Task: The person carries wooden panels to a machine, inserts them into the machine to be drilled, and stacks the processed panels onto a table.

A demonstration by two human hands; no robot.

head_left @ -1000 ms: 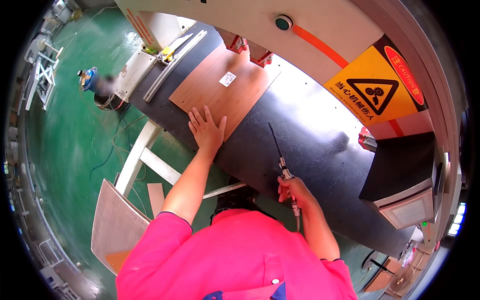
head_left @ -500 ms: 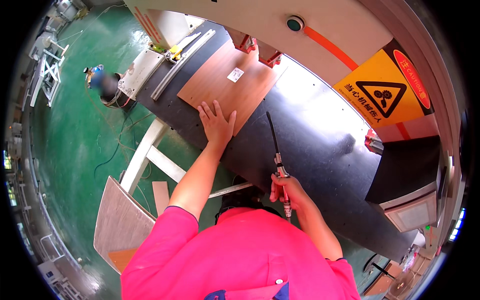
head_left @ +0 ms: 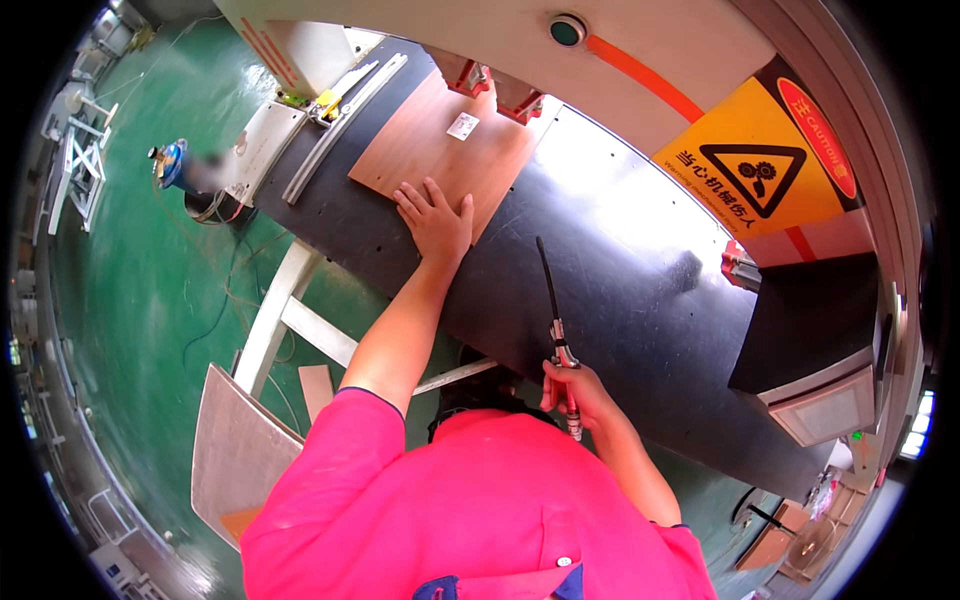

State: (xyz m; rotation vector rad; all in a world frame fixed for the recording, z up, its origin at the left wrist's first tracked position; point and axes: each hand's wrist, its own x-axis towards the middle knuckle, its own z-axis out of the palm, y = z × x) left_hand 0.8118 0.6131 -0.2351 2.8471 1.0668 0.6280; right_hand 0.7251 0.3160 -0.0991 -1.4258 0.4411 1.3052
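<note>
A flat wood-grain board [head_left: 412,136] with a small white label [head_left: 462,126] lies on the dark machine table [head_left: 620,300], its far end up against the red pieces under the machine's beam. My left hand [head_left: 437,225] rests on the board's near corner, fingers spread and palm down. In my right hand [head_left: 578,390] is an air blow gun [head_left: 562,350], held over the table's near edge. Its long thin black nozzle points away from me, above the bare tabletop and to the right of the board. My fingers wrap round its handle.
The machine's pale beam [head_left: 640,60] spans the far side, with a green button [head_left: 567,30] and a yellow warning sign [head_left: 758,165]. Metal rails [head_left: 345,130] lie left of the board. A black-sided box [head_left: 810,330] juts out at right. Loose panels [head_left: 235,450] lean at lower left.
The board has slid a little farther toward the red pieces, and my left hand has gone with it. My right hand keeps its hold on the blow gun. The whole view has shifted slightly.
</note>
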